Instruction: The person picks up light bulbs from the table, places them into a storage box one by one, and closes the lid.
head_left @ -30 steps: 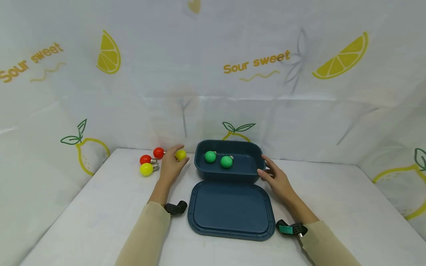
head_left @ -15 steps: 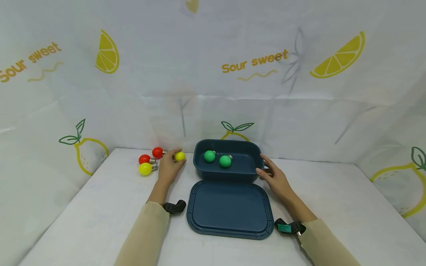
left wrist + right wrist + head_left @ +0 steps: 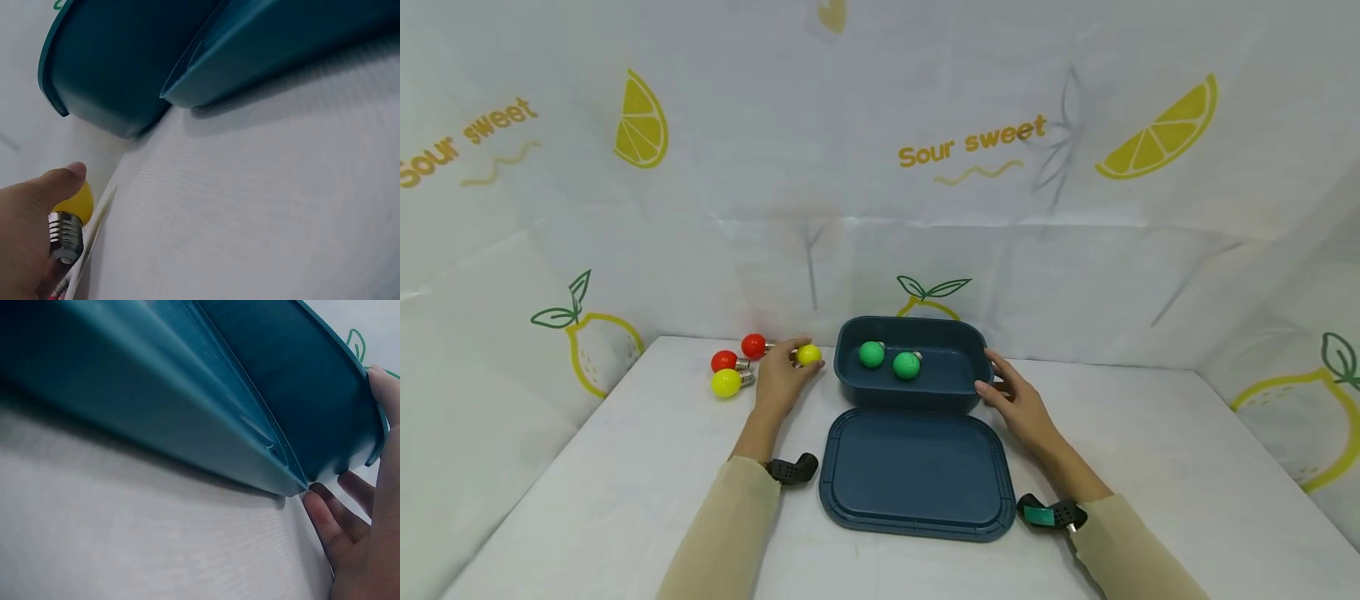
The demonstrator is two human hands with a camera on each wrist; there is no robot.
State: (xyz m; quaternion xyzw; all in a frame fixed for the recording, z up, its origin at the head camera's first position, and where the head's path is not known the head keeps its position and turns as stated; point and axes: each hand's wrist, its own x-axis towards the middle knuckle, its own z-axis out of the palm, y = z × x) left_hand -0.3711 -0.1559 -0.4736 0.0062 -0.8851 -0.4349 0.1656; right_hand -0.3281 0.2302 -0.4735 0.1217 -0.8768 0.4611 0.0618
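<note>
My left hand (image 3: 780, 377) pinches a yellow light bulb (image 3: 808, 355) between thumb and fingers, left of a dark blue storage box (image 3: 880, 397). In the left wrist view its silver screw base (image 3: 65, 236) points down toward the camera. My right hand (image 3: 1024, 406) holds the box's right end, thumb on the rim and fingers against the outer wall in the right wrist view. Two green bulbs, one left (image 3: 872, 354) and one further right (image 3: 906, 365), lie inside the box. Directly in front of the box lies its matching flat lid (image 3: 917, 471).
Left of my left hand lie two red bulbs, one at the back (image 3: 753, 346) and one nearer (image 3: 724, 360), plus another yellow bulb (image 3: 726, 383). A white patterned sheet (image 3: 880, 242) hangs behind the white table (image 3: 625, 483).
The yellow bulb in my left hand has moved slightly right toward the box, and its screw base shows more between the fingers. My right hand stays at the box; the view has shifted a little.
</note>
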